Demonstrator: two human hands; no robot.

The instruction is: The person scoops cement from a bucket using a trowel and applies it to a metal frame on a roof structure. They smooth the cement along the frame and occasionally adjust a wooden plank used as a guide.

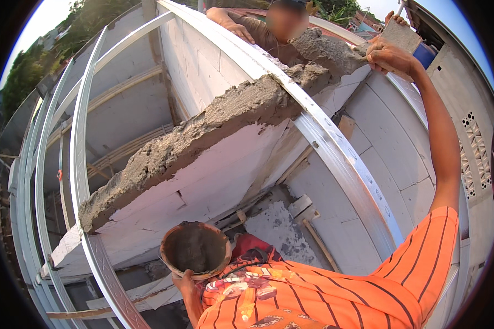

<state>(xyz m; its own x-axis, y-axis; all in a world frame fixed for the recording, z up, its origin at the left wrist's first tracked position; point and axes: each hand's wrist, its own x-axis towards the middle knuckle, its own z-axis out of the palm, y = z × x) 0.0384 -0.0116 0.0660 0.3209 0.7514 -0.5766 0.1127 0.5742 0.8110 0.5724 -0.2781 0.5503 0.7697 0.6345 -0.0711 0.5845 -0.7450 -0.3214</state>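
Note:
My left hand (pixel 187 291) is closed on the rim of a round bowl (pixel 167 262), held against my body near the bottom. Wet grey mortar (pixel 196 249) lies inside it. At the upper right, my outstretched right hand (pixel 388 58) is closed around what looks like a trowel (pixel 350 61); its handle is mostly hidden by my fingers. The trowel is against a heap of mortar (pixel 318 46) on top of the block wall. A thick, rough mortar band (pixel 203 129) runs along the wall top (pixel 203 175) in front of me, between metal rafters.
Silvery metal rafters (pixel 357 164) cross the wall on both sides. A co-worker (pixel 280 38) stands behind the far wall, one arm resting on it. Another hand (pixel 396 18) is beside a flat grey board (pixel 402 36). Below are planks (pixel 321 244) and a mortar-smeared panel (pixel 282 233).

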